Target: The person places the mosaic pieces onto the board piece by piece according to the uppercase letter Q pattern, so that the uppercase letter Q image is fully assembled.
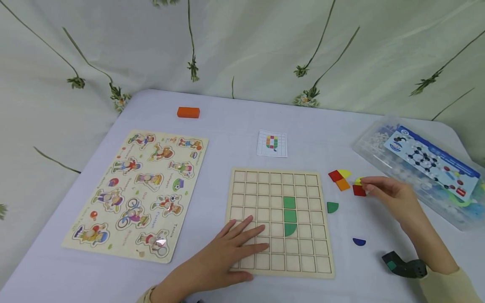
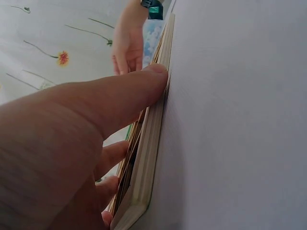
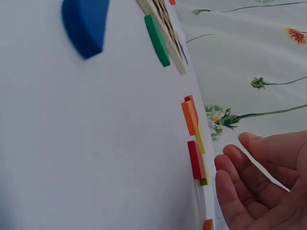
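Observation:
My left hand (image 1: 227, 252) rests with spread fingers on the lower left of a wooden grid board (image 1: 274, 261). Its thumb (image 2: 144, 84) lies along the board's edge in the left wrist view. Three green pieces (image 1: 289, 216) stand in one column of the grid, the lowest with a rounded corner. My right hand (image 1: 392, 198) hovers by a red square (image 1: 359, 190) and a yellow piece (image 1: 358, 180), which its fingertips partly cover. In the right wrist view its fingers (image 3: 228, 189) are loosely bent and apart, with nothing visible between them.
Near the board's right side lie another red square (image 1: 335, 176), a yellow piece (image 1: 345, 173), an orange square (image 1: 342, 184), a green quarter-round (image 1: 332, 207) and a blue half-round (image 1: 359, 242). A pattern card (image 1: 261, 145), picture puzzle (image 1: 163, 227), orange block (image 1: 188, 112) and clear box (image 1: 369, 141) surround them.

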{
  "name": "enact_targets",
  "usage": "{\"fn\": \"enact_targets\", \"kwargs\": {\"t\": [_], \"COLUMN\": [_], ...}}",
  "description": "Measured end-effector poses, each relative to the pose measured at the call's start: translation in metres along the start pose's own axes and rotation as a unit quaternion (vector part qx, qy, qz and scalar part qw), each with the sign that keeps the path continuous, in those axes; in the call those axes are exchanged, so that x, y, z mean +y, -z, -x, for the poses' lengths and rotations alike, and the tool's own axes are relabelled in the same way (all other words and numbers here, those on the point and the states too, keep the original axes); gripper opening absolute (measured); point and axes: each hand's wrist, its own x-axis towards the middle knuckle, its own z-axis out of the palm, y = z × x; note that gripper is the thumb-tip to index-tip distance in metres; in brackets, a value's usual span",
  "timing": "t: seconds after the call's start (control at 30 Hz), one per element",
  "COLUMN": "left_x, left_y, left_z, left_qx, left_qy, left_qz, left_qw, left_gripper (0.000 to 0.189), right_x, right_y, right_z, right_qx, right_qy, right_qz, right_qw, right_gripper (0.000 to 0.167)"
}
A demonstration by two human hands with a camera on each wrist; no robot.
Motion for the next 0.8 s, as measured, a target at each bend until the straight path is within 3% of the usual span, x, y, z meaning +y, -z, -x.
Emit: {"fn": "enact_targets", "kwargs": {"t": [0.27, 0.8], "left_x": [0.001, 0.0], "left_y": [0.001, 0.0], "left_z": [0.0, 0.0], "left_qx": [-0.001, -0.007], "left_qy": [0.002, 0.008], "left_qz": [0.003, 0.007], "left_qw": [1.0, 0.9999], "left_gripper": [0.064, 0.065], "right_x": [-0.007, -0.01], "right_y": [-0.006, -0.012], "right_z": [0.007, -0.009], "right_qx": [0.003, 0.051], "right_qy": [0.026, 0.032], "right_qz": [0.045, 0.09], "right_qw": [0.9986, 0.9941], "right_gripper": [0.032, 0.028]}}
